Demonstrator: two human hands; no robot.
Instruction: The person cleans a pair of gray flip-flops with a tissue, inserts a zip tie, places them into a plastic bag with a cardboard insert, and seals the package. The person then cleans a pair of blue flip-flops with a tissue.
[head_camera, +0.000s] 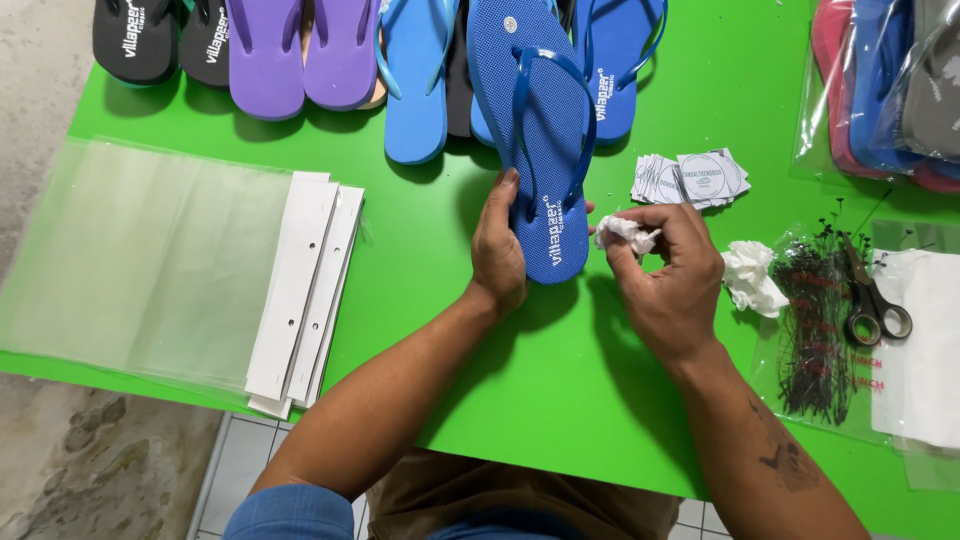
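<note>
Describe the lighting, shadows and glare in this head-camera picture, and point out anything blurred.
Head view: light is soft and even; the left hand, right hand and blue flip-flop cast faint shadows on the green table. The clear plastic bags at left give a hazy sheen. Focus is sharp throughout, though the fine black tag pins are hard to separate.

Dark blue foam-rubber flip-flop (545, 150): matt, finely pebbled sole, glossy smooth plastic strap. Crumpled white wad (626, 235) in the right hand (668, 280) looks like soft tissue paper, matt; second crumpled white wad (752, 277) looks the same. Bright green counter (560, 380): smooth, satin sheen. Stack of clear plastic bags (140, 265): glossy film with white card headers. Round white tags (695, 178): printed paper. Scissors (872, 295): metal blades, dark plastic handles.
</note>
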